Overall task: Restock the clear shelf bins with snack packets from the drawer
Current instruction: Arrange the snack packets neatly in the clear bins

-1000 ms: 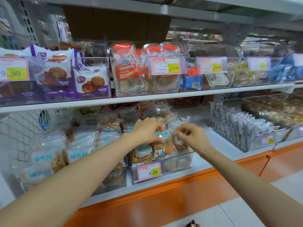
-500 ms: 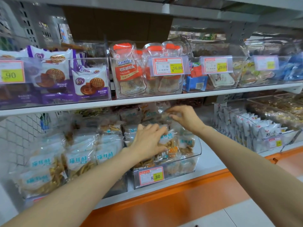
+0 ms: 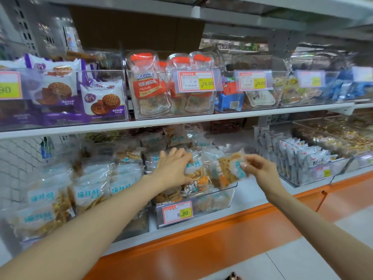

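A clear shelf bin with an 8.80 price tag stands on the lower shelf, heaped with clear snack packets of brown crisps. My left hand grips the packets at the bin's left top, fingers curled over them. My right hand pinches the edge of one snack packet just above the bin's right side. The drawer is not in view.
Larger packets of the same snack fill the bin to the left. A bin of white sachets stands to the right. The upper shelf carries bins of purple biscuit packs, orange-capped candy pouches and other sweets. An orange cabinet front runs below.
My right hand came back from deeper in the shelf toward me, now pinching a packet over the bin's right side. My left hand stays on the packets in the bin.
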{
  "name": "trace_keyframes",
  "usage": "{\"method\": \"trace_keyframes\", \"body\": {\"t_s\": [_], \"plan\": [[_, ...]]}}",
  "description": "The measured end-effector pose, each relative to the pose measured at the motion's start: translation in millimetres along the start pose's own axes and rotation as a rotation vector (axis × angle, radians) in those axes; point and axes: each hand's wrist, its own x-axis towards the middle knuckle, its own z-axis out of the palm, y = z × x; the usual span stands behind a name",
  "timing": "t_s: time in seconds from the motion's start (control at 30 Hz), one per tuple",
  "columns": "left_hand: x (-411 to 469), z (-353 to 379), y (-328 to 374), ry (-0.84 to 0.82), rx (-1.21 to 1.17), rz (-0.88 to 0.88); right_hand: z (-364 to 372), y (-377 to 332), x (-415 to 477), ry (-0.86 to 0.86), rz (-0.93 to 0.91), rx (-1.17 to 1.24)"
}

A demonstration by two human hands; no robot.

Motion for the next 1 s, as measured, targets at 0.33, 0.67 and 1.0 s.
{"method": "trace_keyframes", "body": {"t_s": [0.33, 0.67, 1.0], "plan": [[0, 9, 14, 0.176, 0.079, 0.105, 15, 8, 19, 0.004, -0.399, -0.414], [-6, 25, 18, 0.312, 0.122, 0.272, 29, 32, 19, 0.059, -1.004, -1.049], [-14, 42, 29, 0.225, 0.073, 0.373, 21, 48, -11, -0.126, -0.729, -0.864]]}}
